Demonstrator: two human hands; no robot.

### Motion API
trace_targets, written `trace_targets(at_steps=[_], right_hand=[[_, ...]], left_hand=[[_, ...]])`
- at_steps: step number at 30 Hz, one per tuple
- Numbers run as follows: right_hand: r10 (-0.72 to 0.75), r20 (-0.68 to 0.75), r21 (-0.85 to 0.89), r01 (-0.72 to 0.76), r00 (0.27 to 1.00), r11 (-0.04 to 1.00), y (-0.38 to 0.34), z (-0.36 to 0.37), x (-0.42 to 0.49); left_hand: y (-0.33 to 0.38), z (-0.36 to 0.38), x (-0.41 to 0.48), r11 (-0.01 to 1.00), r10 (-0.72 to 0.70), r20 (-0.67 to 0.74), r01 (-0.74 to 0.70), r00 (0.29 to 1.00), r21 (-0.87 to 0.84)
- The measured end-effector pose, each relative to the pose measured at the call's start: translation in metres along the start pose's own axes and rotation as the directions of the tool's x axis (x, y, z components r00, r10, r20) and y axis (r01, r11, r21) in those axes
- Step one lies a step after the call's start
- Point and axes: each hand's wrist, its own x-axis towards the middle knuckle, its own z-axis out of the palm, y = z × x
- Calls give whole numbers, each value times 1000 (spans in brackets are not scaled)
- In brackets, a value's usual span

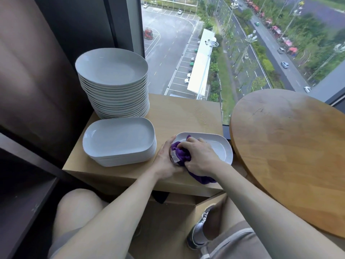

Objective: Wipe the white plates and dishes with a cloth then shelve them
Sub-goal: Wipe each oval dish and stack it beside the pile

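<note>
Here, a person's left hand (164, 161) grips the near-left rim of a white dish (222, 148) at the counter's (183, 113) front edge. The right hand (199, 156), fingers curled round a bunched purple cloth (182, 153), presses it into the dish. To the left sits a stack of oblong dishes (119, 139), and behind that a tall stack of round plates (112, 71).
</note>
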Motion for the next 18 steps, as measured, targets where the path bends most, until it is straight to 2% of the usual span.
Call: trace_targets(at_steps=[5,10,18], right_hand=[[-1,-97,30,4,995,1000,5,12,-2],[47,-95,38,-44,994,998,4,10,11],[228,-86,-36,-231,970,972,31,-16,13]], left_hand=[[3,0,0,1000,9,-6,-9,1000,-20],[5,1,0,998,-26,-30,24,999,-66],[1,0,1,998,-59,3,59,998,-35]])
